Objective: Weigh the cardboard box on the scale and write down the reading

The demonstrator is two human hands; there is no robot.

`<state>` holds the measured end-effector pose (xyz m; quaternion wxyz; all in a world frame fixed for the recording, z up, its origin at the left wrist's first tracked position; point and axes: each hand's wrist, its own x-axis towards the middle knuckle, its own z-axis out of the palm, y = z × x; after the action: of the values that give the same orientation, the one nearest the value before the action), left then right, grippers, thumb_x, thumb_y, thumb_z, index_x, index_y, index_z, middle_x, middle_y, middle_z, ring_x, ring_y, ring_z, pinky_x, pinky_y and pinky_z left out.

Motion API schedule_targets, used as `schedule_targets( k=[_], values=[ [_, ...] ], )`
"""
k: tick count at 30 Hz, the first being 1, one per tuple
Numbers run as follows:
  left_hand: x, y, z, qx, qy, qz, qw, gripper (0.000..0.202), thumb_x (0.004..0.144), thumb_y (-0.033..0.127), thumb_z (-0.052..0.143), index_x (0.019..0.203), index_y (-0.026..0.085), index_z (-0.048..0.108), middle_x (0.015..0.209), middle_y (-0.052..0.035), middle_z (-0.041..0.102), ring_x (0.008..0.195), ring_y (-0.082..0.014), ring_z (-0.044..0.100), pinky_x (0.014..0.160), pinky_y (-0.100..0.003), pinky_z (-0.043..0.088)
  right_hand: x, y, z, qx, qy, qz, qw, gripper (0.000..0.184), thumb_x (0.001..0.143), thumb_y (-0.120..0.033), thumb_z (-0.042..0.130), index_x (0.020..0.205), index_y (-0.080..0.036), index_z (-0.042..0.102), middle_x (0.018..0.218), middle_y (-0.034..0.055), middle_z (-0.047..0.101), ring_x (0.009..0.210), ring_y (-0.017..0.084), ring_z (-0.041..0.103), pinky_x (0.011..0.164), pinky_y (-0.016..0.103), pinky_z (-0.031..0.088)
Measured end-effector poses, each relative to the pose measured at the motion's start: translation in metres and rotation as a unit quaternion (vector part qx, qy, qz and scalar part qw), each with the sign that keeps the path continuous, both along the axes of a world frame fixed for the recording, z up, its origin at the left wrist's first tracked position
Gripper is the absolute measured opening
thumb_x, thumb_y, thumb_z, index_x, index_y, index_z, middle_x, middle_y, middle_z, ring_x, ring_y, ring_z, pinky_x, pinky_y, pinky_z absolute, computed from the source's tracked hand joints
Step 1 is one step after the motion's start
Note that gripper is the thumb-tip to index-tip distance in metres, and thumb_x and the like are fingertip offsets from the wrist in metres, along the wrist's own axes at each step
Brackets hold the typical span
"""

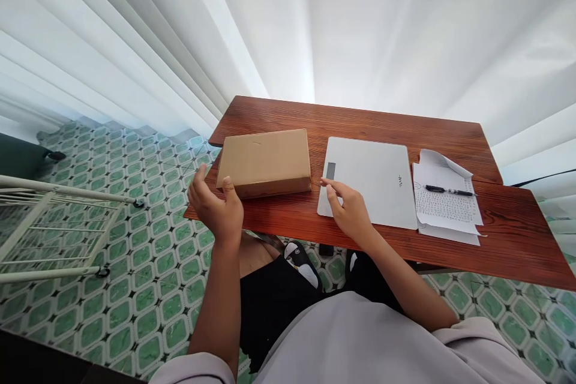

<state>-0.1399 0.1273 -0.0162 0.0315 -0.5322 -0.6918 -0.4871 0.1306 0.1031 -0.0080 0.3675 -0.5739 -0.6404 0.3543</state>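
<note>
Left hand: thumb and half-curled fingers spread apart, grasping nothing, at the near left corner of the box; contact is unclear. Right hand: index finger and thumb close together above the scale; whether they pinch anything cannot be told. Status: the box appears closed, on the table left of the scale. Pose: left wrist raised, right forearm angled inward. Papers lie further right.

White curtains, green-tiled floor

Closed cardboard box, beside flat white scale
</note>
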Motion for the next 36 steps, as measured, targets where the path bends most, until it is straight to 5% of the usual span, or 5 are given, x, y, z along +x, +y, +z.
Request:
schedule_targets(
  k=[7, 17, 25, 32, 36],
  values=[
    [0.045, -0.008, 0.030, 0.135, 0.183, -0.078, 0.971, 0.050, 0.095, 0.028, 0.057, 0.143, 0.015, 0.050, 0.133, -0.0207, 0.061, 0.126, -0.0308, 0.055, 0.105, -0.049, 0.044, 0.049, -0.027, 0.014, -0.034, -0.025, -0.042, 0.998, 0.041, 0.101, -0.046, 0.041, 0.100, -0.025, 0.077, 0.088, -0.0011, 0.075, 0.077, 0.014, 0.068, 0.073, 0.029, 0.048],
    [0.178, -0.033, 0.058, 0.249, 0.272, -0.344, 0.864, 0.048, 0.085, 0.017, 0.067, 0.132, 0.020, 0.055, 0.104, -0.0085, 0.073, 0.097, -0.0217, 0.064, 0.087, -0.036, 0.048, 0.134, -0.065, 0.025, 0.034, -0.092, -0.175, 0.980, 0.043, 0.099, -0.049, 0.045, 0.096, -0.023, 0.080, 0.062, -0.0001, 0.059, 0.055, 0.012, 0.050, 0.061, 0.029, 0.038],
    [0.254, -0.050, 0.032, 0.250, 0.353, -0.496, 0.753, 0.039, 0.093, 0.022, 0.062, 0.131, 0.025, 0.057, 0.115, -0.0034, 0.072, 0.100, -0.0159, 0.063, 0.083, -0.031, 0.047, 0.206, -0.081, 0.018, 0.058, -0.162, -0.283, 0.944, 0.044, 0.099, -0.051, 0.045, 0.101, -0.024, 0.080, 0.067, 0.0010, 0.065, 0.060, 0.014, 0.055, 0.064, 0.030, 0.040],
    [0.312, -0.050, -0.010, 0.259, 0.431, -0.562, 0.657, 0.039, 0.099, 0.025, 0.052, 0.138, 0.024, 0.053, 0.129, -0.0086, 0.066, 0.106, -0.0181, 0.062, 0.092, -0.033, 0.047, 0.265, -0.074, -0.017, 0.138, -0.249, -0.334, 0.898, 0.042, 0.100, -0.048, 0.049, 0.100, -0.019, 0.078, 0.089, 0.0065, 0.075, 0.071, 0.016, 0.062, 0.069, 0.030, 0.043],
    [0.342, -0.053, -0.032, 0.275, 0.455, -0.585, 0.613, 0.037, 0.101, 0.024, 0.048, 0.138, 0.021, 0.051, 0.135, -0.0143, 0.064, 0.111, -0.0206, 0.064, 0.092, -0.035, 0.048, 0.299, -0.068, -0.040, 0.172, -0.347, -0.332, 0.860, 0.042, 0.102, -0.047, 0.046, 0.108, -0.018, 0.077, 0.080, 0.0075, 0.070, 0.072, 0.017, 0.060, 0.067, 0.030, 0.038]
  ],
)
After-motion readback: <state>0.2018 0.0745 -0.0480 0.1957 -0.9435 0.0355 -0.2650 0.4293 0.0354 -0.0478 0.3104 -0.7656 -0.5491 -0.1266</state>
